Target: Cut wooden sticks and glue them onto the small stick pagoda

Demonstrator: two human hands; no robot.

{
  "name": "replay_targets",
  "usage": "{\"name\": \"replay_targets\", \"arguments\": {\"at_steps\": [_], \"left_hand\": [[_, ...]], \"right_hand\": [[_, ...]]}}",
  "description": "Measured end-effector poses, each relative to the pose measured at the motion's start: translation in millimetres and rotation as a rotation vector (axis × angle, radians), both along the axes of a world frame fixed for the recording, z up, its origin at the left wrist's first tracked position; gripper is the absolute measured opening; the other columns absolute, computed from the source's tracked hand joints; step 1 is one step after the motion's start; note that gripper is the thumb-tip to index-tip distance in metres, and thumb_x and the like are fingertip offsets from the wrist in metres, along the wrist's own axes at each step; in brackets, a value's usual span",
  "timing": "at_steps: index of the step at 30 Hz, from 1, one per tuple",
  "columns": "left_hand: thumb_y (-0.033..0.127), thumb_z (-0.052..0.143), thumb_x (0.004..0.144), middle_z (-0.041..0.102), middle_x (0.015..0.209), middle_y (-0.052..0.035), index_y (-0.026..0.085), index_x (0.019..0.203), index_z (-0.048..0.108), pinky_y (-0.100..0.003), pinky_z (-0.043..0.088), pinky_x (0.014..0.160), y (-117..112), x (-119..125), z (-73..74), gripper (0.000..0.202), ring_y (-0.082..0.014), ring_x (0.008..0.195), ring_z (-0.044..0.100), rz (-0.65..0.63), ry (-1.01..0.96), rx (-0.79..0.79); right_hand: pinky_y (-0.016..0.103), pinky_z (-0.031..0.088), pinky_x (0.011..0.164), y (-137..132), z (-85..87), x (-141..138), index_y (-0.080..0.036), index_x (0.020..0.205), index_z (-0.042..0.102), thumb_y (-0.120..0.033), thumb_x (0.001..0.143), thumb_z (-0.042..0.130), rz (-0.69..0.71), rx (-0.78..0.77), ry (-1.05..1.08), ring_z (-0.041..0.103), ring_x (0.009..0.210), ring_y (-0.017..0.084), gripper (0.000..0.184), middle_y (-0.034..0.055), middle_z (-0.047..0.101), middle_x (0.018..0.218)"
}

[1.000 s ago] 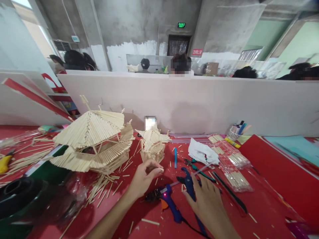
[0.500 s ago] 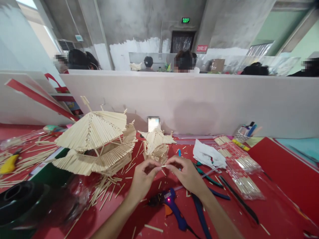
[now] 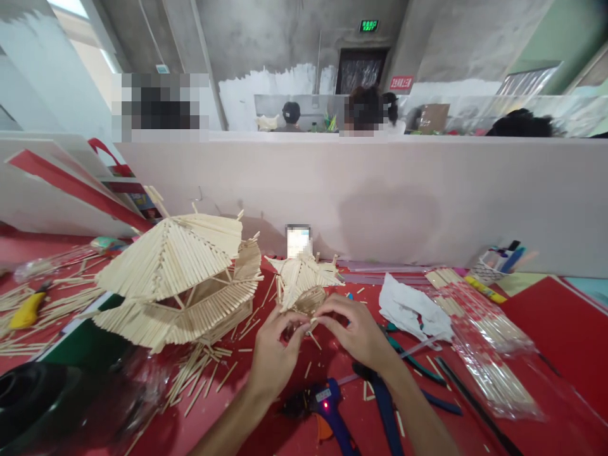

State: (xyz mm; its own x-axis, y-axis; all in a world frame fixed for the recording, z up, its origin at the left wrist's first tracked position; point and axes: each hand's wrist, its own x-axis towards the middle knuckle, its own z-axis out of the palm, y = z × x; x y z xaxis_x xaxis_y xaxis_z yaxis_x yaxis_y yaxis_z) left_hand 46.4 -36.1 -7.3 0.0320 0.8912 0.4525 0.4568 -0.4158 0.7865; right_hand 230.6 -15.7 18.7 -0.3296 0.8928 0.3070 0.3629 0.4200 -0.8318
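My left hand [image 3: 278,348] and my right hand [image 3: 356,332] meet tip to tip in front of the small stick-built pavilion [image 3: 301,278]. Both pinch a short wooden stick [image 3: 312,322], mostly covered by the fingertips. It is close to the pavilion's lower front edge; whether it touches cannot be made out. Below the hands lies a blue hot glue gun [image 3: 332,415] with its red light on and an orange trigger. To the left stands a larger two-tiered stick pavilion [image 3: 178,272], with loose sticks [image 3: 199,373] scattered at its foot.
Blue-handled pliers [image 3: 387,405] lie by my right forearm. Further right are a crumpled white tissue [image 3: 413,310], bagged sticks [image 3: 494,354] and a pen basket [image 3: 494,263]. A yellow cutter [image 3: 28,309] lies far left. A white partition [image 3: 380,190] rises behind; people sit beyond it.
The view has shifted slightly. My hands have come closer to the small pavilion's front, still pinching the short stick, which now shows less between the fingers.
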Motion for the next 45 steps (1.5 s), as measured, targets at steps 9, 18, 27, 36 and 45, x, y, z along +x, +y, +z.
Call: {"name": "replay_targets", "arguments": {"at_steps": [9, 18, 27, 36, 45], "left_hand": [[0.021, 0.057, 0.092, 0.075, 0.101, -0.007, 0.023, 0.111, 0.068, -0.032, 0.056, 0.087, 6.3, -14.2, -13.4, 0.022, -0.0218, 0.093, 0.071, -0.032, 0.274, 0.119], [0.016, 0.052, 0.094, 0.076, 0.101, -0.0051, 0.023, 0.112, 0.066, -0.028, 0.057, 0.08, 10.6, -20.6, -14.3, 0.024, -0.0193, 0.088, 0.073, -0.06, 0.483, 0.264], [0.01, 0.048, 0.092, 0.076, 0.093, -0.0049, 0.022, 0.102, 0.072, -0.025, 0.055, 0.068, 16.4, -25.9, -9.7, 0.028, -0.0159, 0.071, 0.071, -0.033, 0.676, 0.469], [0.007, 0.043, 0.096, 0.076, 0.089, -0.0045, 0.017, 0.102, 0.068, -0.024, 0.049, 0.06, 22.2, -30.1, 4.2, 0.027, -0.0125, 0.067, 0.068, -0.12, 0.735, 0.697], [0.005, 0.042, 0.094, 0.076, 0.089, -0.0039, 0.017, 0.097, 0.067, -0.026, 0.049, 0.059, 22.9, -30.3, -2.3, 0.028, -0.0121, 0.066, 0.068, -0.14, 0.677, 0.718]], "right_hand": [[0.035, 0.051, 0.084, 13.4, -24.0, -0.3, -0.024, 0.088, 0.075, -0.021, 0.091, 0.059, -0.129, 0.068, -0.029, 0.065, 0.091, 0.021, 0.017, 0.0048, 0.074, 0.091], [0.033, 0.055, 0.083, 17.6, -43.2, 2.6, -0.028, 0.098, 0.078, -0.012, 0.091, 0.051, -0.078, 0.194, -0.031, 0.066, 0.093, 0.02, 0.031, 0.0058, 0.071, 0.096], [0.034, 0.057, 0.079, 14.3, -39.5, -1.4, -0.025, 0.098, 0.079, -0.013, 0.093, 0.05, -0.063, 0.337, -0.118, 0.067, 0.088, 0.02, 0.032, 0.0073, 0.072, 0.092], [0.031, 0.058, 0.072, 16.4, -42.2, -2.0, -0.024, 0.098, 0.078, -0.012, 0.094, 0.055, -0.076, 0.535, -0.146, 0.067, 0.081, 0.018, 0.026, 0.006, 0.071, 0.086], [0.028, 0.057, 0.07, 13.2, -44.7, -3.3, -0.022, 0.1, 0.075, -0.008, 0.093, 0.056, -0.046, 0.645, -0.108, 0.066, 0.079, 0.016, 0.025, 0.0049, 0.069, 0.083]]}}
